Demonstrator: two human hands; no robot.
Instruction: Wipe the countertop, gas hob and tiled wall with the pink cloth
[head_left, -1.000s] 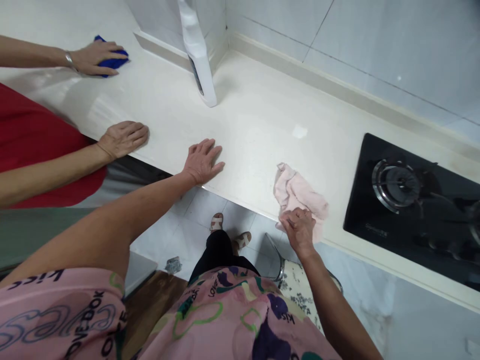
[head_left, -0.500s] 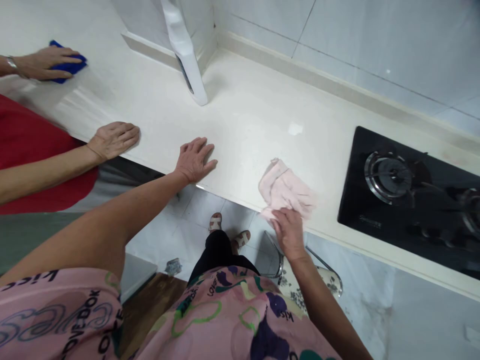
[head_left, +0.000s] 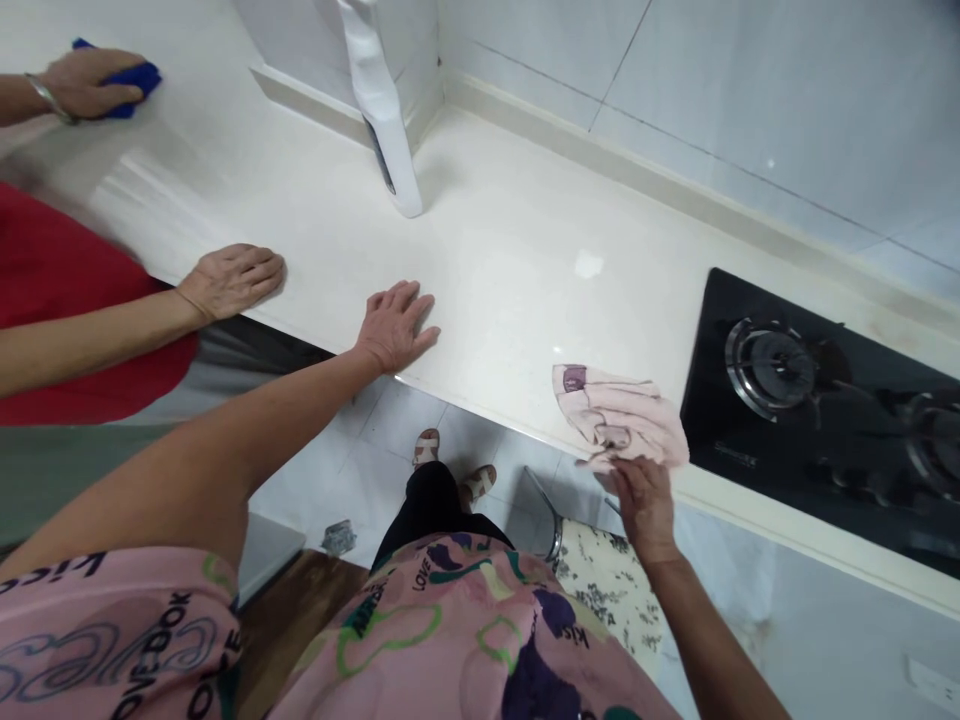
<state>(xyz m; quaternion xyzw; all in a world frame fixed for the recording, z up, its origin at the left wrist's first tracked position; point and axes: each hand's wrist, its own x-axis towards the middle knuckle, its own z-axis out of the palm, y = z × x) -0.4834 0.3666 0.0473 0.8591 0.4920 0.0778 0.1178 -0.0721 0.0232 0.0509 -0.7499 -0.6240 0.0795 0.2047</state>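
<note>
Gripping pink cloth [head_left: 622,420], right hand [head_left: 643,500]; left hand [head_left: 394,325] flat.

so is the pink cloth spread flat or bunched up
Bunched up: the pink cloth lies in rumpled folds at the edge of the counter, its near side gripped by the right hand.

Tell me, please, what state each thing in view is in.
pink cloth: crumpled at the countertop's front edge, gripped by the right hand.
left hand: open, flat on the countertop.
white bottle: upright, by the wall corner.
gas hob: no flame visible.
blue cloth: bunched under a co-worker's hand.
co-worker's other hand: flat on the countertop.
</note>
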